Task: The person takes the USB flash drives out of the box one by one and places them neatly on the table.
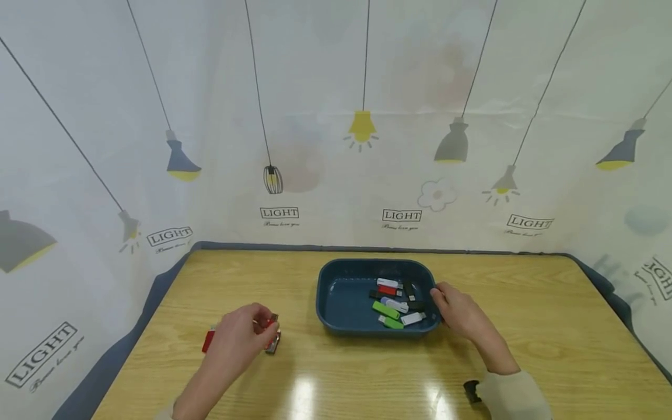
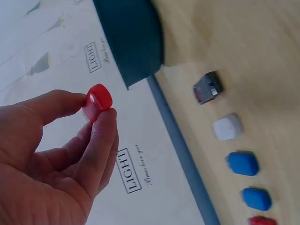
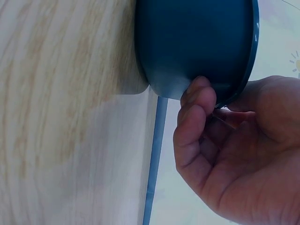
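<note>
Thumb and fingers of my left hand (image 1: pixel 238 335) (image 2: pixel 61 154) pinch a small red piece (image 2: pixel 98 99), held above the table left of the blue bin. In the left wrist view a row of small pieces lies on the table: a dark one (image 2: pixel 207 87), a white one (image 2: pixel 228 127), blue ones (image 2: pixel 243 163) and a red one. My right hand (image 1: pixel 464 312) (image 3: pixel 239 145) grips the right end of the dark blue bin (image 1: pixel 341 326) (image 3: pixel 197 42), thumb at the rim and fingers curled against the outer wall. Several USB sticks, green (image 1: pixel 385 310), red (image 1: pixel 387 290), white and black, lie in the bin's right half.
The wooden table (image 1: pixel 367 373) ends at a blue-grey edge, with a light cloth printed with lamps (image 1: pixel 362 125) behind and at the sides. A black object (image 1: pixel 471 391) shows beside the right sleeve.
</note>
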